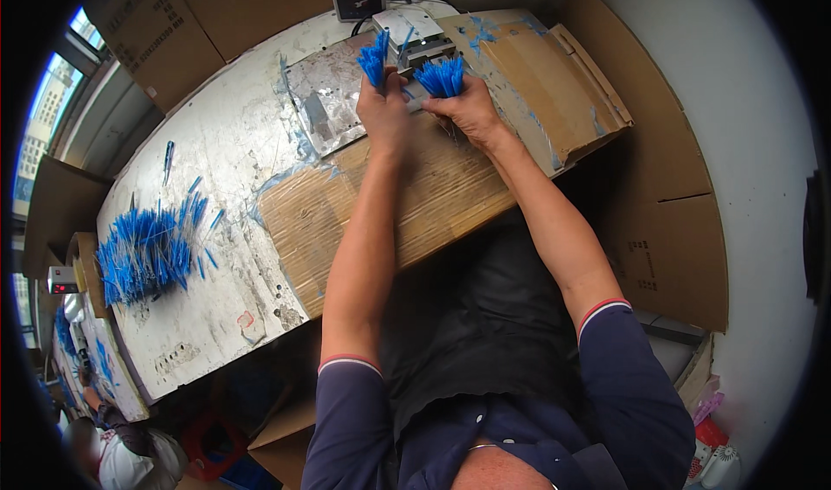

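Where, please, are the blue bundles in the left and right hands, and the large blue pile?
Left blue bundle (373,59): head view, its middle.
Right blue bundle (441,77): head view, its middle.
Large blue pile (147,249): head view, its middle.

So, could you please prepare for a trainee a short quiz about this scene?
1. True or false: the right hand is empty.
2. Where does the big pile of blue strands lie? A: on the brown cardboard; B: on the metal plate; C: on the white tabletop, at the person's left.
3. What colour are the lit digits on the display box beyond the hands?

Key: 1. False, it holds a bundle of blue strands. 2. C. 3. Red.
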`<move>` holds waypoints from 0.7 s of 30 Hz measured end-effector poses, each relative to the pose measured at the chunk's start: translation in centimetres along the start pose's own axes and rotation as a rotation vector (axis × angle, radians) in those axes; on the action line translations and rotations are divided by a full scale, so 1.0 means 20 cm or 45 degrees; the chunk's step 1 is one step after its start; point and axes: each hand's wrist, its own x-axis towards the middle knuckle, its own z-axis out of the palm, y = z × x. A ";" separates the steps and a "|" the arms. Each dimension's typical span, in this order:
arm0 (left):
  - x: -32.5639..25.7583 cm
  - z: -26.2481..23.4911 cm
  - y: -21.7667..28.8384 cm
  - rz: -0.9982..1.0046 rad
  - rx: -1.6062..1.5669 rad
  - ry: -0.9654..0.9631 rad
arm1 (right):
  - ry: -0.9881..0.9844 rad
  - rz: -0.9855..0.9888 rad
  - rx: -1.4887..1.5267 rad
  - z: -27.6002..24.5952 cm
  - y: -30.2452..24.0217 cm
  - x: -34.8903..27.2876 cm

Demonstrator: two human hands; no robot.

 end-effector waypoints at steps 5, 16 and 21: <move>0.01 0.01 0.03 -0.059 -0.005 0.010 | 0.055 0.058 0.074 -0.05 0.01 0.03; 0.01 0.00 -0.01 -0.021 0.050 0.029 | 0.033 0.007 0.081 -0.02 0.04 0.05; 0.03 -0.03 -0.01 -0.003 0.053 0.154 | 0.400 0.020 0.162 -0.05 0.09 0.10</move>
